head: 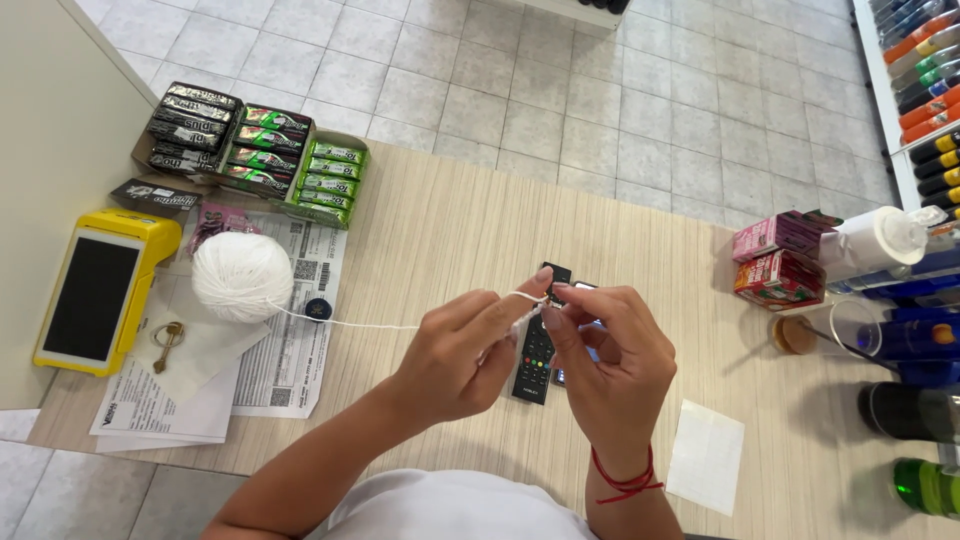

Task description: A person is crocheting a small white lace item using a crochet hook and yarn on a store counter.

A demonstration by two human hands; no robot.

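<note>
Both grips are pinched shut on the white string (380, 325): left hand (455, 350) and right hand (605, 350) meet fingertip to fingertip over the black remote (535, 360), keeping it taut (easier to work, I'd guess). It trails left to the yarn ball (242, 276) on the table (450, 230).

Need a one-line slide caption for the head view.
Both hands, left hand and right hand, pinch white yarn running from a ball over a wooden counter.

Taut white thread (400, 325) off yarn ball (242, 276)
</note>
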